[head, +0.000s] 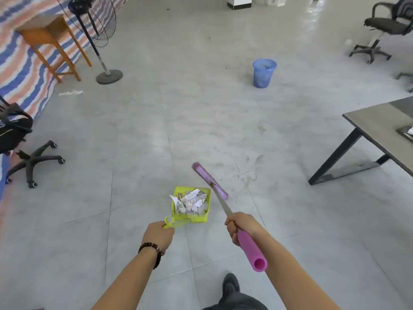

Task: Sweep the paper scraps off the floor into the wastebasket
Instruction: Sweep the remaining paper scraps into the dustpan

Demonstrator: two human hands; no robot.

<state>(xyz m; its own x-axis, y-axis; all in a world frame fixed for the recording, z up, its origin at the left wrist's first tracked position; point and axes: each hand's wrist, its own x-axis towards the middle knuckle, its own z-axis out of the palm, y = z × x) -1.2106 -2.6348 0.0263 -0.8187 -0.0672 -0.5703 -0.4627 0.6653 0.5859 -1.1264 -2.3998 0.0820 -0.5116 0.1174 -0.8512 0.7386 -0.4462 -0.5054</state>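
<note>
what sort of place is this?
Probably an office, sparsely furnished: a swivel chair, a desk and a pedestal fan on a tiled floor.

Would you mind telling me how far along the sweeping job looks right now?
Done: the paper scraps lie heaped in the green dustpan. In hand: the left hand grips the dustpan's handle and the right hand grips the pink broom. Left: the blue wastebasket stands well across the floor, so carrying and tipping remain. A white patch by the striped tarp may be more scraps; I cannot tell.
</note>
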